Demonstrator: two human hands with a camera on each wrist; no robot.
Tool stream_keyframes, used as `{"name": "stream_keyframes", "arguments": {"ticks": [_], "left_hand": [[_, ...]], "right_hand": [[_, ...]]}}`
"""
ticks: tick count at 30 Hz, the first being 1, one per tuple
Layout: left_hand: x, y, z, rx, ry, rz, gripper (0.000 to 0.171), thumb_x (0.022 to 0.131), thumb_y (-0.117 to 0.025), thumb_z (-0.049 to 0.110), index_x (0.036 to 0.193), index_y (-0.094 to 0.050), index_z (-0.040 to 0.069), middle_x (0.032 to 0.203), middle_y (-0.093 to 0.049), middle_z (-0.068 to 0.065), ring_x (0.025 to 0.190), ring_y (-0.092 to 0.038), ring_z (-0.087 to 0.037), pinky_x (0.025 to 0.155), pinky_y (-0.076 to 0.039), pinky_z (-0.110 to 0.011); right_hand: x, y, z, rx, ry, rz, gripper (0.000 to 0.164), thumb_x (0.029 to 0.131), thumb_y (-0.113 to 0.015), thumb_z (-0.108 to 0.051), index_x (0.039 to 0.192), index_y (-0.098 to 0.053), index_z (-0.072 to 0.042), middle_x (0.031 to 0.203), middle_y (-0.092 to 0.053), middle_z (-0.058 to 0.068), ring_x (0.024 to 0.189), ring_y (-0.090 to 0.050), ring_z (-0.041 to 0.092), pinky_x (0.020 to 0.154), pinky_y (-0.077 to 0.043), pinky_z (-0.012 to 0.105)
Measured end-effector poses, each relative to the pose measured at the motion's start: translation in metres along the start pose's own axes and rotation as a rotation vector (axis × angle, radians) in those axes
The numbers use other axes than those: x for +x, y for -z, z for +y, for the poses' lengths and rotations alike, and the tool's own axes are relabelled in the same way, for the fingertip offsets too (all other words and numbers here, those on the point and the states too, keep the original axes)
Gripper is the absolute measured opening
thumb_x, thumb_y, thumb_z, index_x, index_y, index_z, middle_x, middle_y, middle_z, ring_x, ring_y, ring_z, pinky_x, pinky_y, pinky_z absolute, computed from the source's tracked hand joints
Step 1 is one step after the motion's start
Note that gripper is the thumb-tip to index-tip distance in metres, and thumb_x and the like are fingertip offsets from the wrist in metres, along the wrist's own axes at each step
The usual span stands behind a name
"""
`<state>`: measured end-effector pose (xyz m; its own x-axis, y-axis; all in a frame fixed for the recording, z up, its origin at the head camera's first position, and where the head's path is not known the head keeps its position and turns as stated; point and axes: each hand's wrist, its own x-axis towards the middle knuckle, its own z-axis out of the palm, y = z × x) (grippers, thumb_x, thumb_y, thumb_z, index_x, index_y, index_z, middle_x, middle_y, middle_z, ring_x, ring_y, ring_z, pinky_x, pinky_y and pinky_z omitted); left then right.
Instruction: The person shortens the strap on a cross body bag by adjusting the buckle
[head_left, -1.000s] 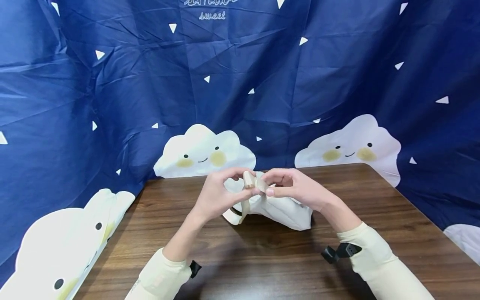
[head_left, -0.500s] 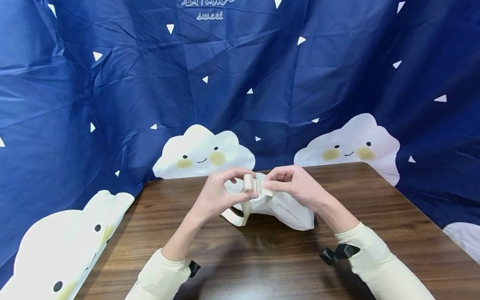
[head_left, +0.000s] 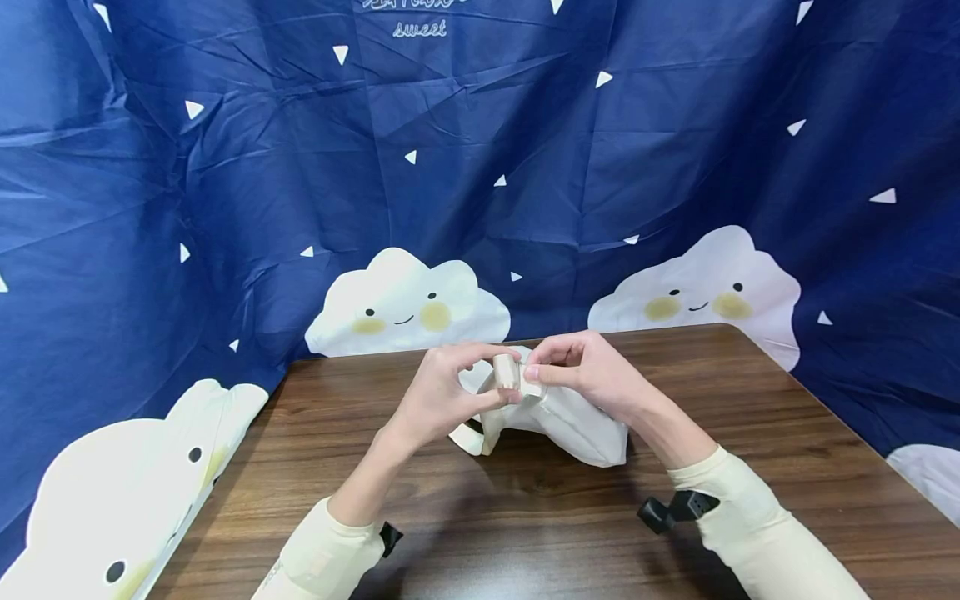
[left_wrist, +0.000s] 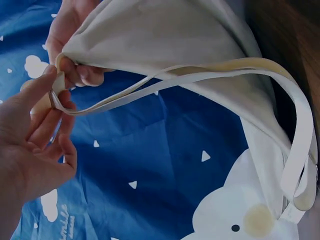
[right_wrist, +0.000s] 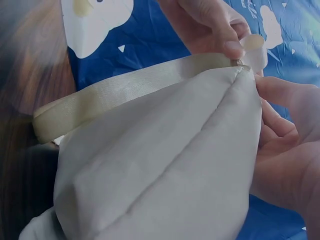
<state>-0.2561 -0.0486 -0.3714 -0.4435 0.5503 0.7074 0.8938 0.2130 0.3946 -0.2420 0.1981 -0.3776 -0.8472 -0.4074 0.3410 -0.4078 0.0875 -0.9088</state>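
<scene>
A cream fabric bag [head_left: 577,433] lies slumped on the table, one corner lifted between the two hands. Its webbing strap [right_wrist: 125,92] runs along the bag's side and loops round in the left wrist view. My left hand [head_left: 438,396] pinches a folded-over loop of strap [head_left: 506,372] between thumb and fingers. Close beside it, my right hand [head_left: 588,371] pinches a short flat piece of webbing [head_left: 532,387] at the bag's raised corner. In the right wrist view the bag's seam [right_wrist: 185,150] leads up to this corner, and the right fingers partly hide behind the fabric.
The brown wooden table [head_left: 480,533] has its back edge just behind the bag. A dark blue curtain [head_left: 480,167] with white clouds and triangles hangs behind and to the sides. Black wrist cameras [head_left: 656,514] sit on both sleeves.
The right thumb and fingers have shifted their grip on the short webbing, which now hangs lower. My left hand has moved slightly right and down with the strap loop.
</scene>
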Motion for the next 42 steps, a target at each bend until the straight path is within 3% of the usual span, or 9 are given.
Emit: {"name": "stream_keyframes", "arguments": {"ticks": [8, 11, 14, 20, 23, 27, 35, 42], "left_hand": [[0.0, -0.001, 0.0, -0.023, 0.027, 0.032, 0.034, 0.081, -0.089, 0.025, 0.111, -0.077, 0.017, 0.109, -0.073, 0.016, 0.092, -0.066, -0.005, 0.08, -0.052, -0.037], [0.0, 0.0, 0.0, -0.045, 0.073, 0.06, 0.026, 0.083, -0.087, 0.029, 0.105, -0.077, 0.02, 0.107, -0.072, 0.018, 0.091, -0.067, -0.006, 0.078, -0.051, -0.037], [0.001, 0.004, 0.001, -0.064, 0.122, 0.091, 0.024, 0.084, -0.087, 0.032, 0.103, -0.077, 0.022, 0.104, -0.072, 0.019, 0.092, -0.067, -0.007, 0.076, -0.049, -0.036], [0.002, 0.009, -0.002, -0.094, 0.177, 0.085, 0.022, 0.085, -0.086, 0.034, 0.102, -0.076, 0.024, 0.102, -0.072, 0.018, 0.093, -0.066, -0.008, 0.077, -0.048, -0.037], [0.001, 0.012, -0.003, -0.113, 0.205, 0.042, 0.031, 0.084, -0.086, 0.034, 0.11, -0.075, 0.024, 0.1, -0.072, 0.018, 0.093, -0.066, -0.008, 0.077, -0.047, -0.039], [0.0, 0.015, -0.004, -0.129, 0.231, -0.01, 0.038, 0.08, -0.089, 0.035, 0.114, -0.074, 0.026, 0.097, -0.072, 0.017, 0.093, -0.066, -0.01, 0.079, -0.046, -0.042], [-0.001, 0.018, -0.005, -0.126, 0.172, -0.076, 0.033, 0.079, -0.09, 0.032, 0.108, -0.075, 0.03, 0.095, -0.071, 0.016, 0.091, -0.064, -0.008, 0.078, -0.045, -0.039], [-0.001, 0.021, -0.003, -0.044, 0.093, -0.127, 0.033, 0.077, -0.092, 0.03, 0.106, -0.077, 0.026, 0.093, -0.069, 0.02, 0.089, -0.063, -0.005, 0.076, -0.045, -0.037]], "right_hand": [[0.001, -0.005, 0.001, -0.024, 0.061, 0.036, 0.014, 0.091, -0.078, -0.011, 0.101, -0.073, -0.003, 0.084, -0.069, 0.013, 0.077, -0.062, 0.019, 0.067, -0.05, 0.027], [0.002, -0.005, 0.002, -0.009, 0.078, 0.015, 0.027, 0.091, -0.078, -0.009, 0.114, -0.065, -0.002, 0.093, -0.069, 0.015, 0.088, -0.064, 0.024, 0.074, -0.049, 0.029], [0.003, -0.003, 0.003, -0.07, 0.117, -0.008, 0.036, 0.09, -0.08, -0.009, 0.119, -0.059, -0.005, 0.104, -0.067, 0.013, 0.099, -0.064, 0.027, 0.08, -0.046, 0.034], [0.001, -0.006, 0.001, -0.277, 0.235, 0.046, 0.02, 0.089, -0.082, -0.016, 0.102, -0.068, -0.013, 0.101, -0.067, 0.002, 0.091, -0.062, 0.022, 0.078, -0.047, 0.039], [0.001, -0.007, 0.0, -0.291, 0.241, 0.092, 0.011, 0.09, -0.081, -0.014, 0.095, -0.072, -0.014, 0.095, -0.07, -0.001, 0.083, -0.062, 0.02, 0.073, -0.047, 0.034], [0.0, -0.007, 0.001, -0.239, 0.186, 0.119, 0.007, 0.089, -0.081, -0.01, 0.091, -0.075, -0.013, 0.089, -0.071, 0.001, 0.073, -0.058, 0.021, 0.064, -0.045, 0.027], [-0.001, -0.008, -0.001, -0.213, 0.145, 0.073, 0.006, 0.087, -0.082, -0.011, 0.091, -0.078, -0.015, 0.085, -0.071, 0.003, 0.07, -0.055, 0.022, 0.059, -0.041, 0.026], [-0.002, -0.009, -0.004, -0.256, 0.139, 0.067, 0.007, 0.088, -0.082, -0.014, 0.092, -0.079, -0.019, 0.084, -0.072, 0.001, 0.073, -0.059, 0.023, 0.059, -0.043, 0.027]]}}
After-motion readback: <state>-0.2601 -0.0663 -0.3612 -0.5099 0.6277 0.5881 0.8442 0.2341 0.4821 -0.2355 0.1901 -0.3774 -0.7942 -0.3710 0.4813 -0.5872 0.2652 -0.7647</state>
